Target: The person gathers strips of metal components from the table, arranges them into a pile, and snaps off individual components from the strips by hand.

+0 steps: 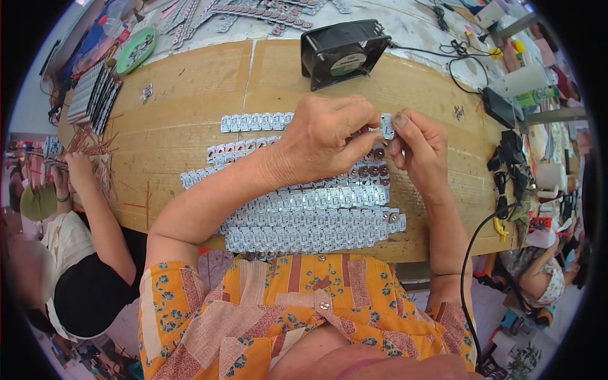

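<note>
Rows of small silvery metal parts [291, 221] lie side by side on the cardboard-covered table in front of me. Over the upper rows is my left hand [332, 136], its thumb and fingers pinched near the right end of the topmost strip [253, 122]. My right hand [415, 145] is closed too, thumb and forefinger on a small metal piece [386, 125] at that end. What my left fingertips hold is hidden. Round brown pieces [373, 170] sit on the right ends of some rows.
A black fan [345, 54] stands beyond my hands. At the back left are a green plate [136, 50] and stacked strips [95, 95]. Black cables [503, 183] and an adapter [499, 107] lie at right. A co-worker's arms [95, 202] reach in at left.
</note>
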Tool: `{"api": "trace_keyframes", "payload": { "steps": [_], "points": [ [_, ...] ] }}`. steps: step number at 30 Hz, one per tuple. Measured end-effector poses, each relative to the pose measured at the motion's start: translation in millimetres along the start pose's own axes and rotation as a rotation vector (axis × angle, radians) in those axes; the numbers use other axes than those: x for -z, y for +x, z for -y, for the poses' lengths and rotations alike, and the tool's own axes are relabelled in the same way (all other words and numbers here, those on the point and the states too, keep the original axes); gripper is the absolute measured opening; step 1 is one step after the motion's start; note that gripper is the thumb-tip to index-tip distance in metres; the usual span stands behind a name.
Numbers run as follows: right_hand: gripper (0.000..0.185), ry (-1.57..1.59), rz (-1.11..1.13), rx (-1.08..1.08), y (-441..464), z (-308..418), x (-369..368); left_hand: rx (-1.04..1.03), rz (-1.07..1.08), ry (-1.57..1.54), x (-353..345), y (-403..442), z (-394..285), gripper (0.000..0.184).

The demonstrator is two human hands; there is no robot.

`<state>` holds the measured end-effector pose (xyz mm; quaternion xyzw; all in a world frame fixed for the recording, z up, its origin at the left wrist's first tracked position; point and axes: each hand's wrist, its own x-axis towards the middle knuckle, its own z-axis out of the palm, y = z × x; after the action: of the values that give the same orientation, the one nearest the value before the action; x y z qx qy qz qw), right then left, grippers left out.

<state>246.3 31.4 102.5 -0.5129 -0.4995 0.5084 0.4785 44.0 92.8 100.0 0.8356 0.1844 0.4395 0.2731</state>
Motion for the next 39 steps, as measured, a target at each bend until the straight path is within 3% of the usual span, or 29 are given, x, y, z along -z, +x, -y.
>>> {"api": "trace_keyframes", "payload": {
  "steps": [5, 9, 10, 13, 16, 19, 22, 25, 28, 32, 35, 38, 39],
  "points": [
    [0.030, -0.100, -0.005, 0.013, 7.4, -0.6, 10.9, 0.090, 0.027, 0.031, -6.4, -0.3, 3.3, 0.019],
    [0.031, -0.490, 0.063, 0.093, 20.2, -3.3, 35.3, 0.214, 0.173, 0.021, -2.2, -2.6, 5.1, 0.014],
    [0.029, -0.285, 0.047, -0.083, 19.2, 2.8, 32.6, 0.205, 0.153, -0.004, -4.1, -2.5, 4.4, 0.014],
    [0.027, -0.260, 0.009, 0.022, 18.7, -1.8, 22.3, 0.204, 0.196, 0.113, 4.3, 1.7, 3.3, 0.011],
    [0.025, -0.541, -0.001, 0.300, 21.7, -16.4, 22.5, 0.355, 0.274, 0.103, 32.1, 14.1, -15.8, 0.018],
    [0.019, -0.616, 0.223, 0.352, 22.5, -12.6, 25.4, 0.348, 0.342, -0.062, 51.0, 15.5, -13.8, 0.036],
    [0.019, -0.912, 0.231, 0.301, 22.1, -6.6, 41.0, 0.252, 0.295, -0.086, 52.2, 17.5, -10.8, 0.042],
    [0.022, -0.937, 0.152, 0.227, 21.7, 2.3, 50.4, 0.199, 0.393, -0.063, 53.6, 18.2, -9.7, 0.044],
    [0.025, -0.668, 0.276, 0.112, 19.2, 2.3, 34.6, 0.288, 0.368, -0.102, 49.4, 16.0, -12.1, 0.041],
    [0.020, -1.056, 0.261, 0.191, 19.9, 3.2, 49.7, 0.531, 0.274, -0.364, 43.9, 13.3, -2.9, 0.041],
    [0.019, -0.664, 0.131, 0.282, 18.6, 8.5, 43.1, 0.547, 0.295, -0.437, 41.8, 19.2, -7.2, 0.039],
    [0.020, -0.249, 0.190, 0.105, 8.0, 23.0, 25.9, 0.531, 0.301, -0.474, 36.6, 19.9, -10.0, 0.036],
    [0.020, -0.241, 0.198, 0.117, 5.7, 21.8, 22.5, 0.531, 0.299, -0.495, 34.0, 18.4, -9.4, 0.036]
  ]
}}
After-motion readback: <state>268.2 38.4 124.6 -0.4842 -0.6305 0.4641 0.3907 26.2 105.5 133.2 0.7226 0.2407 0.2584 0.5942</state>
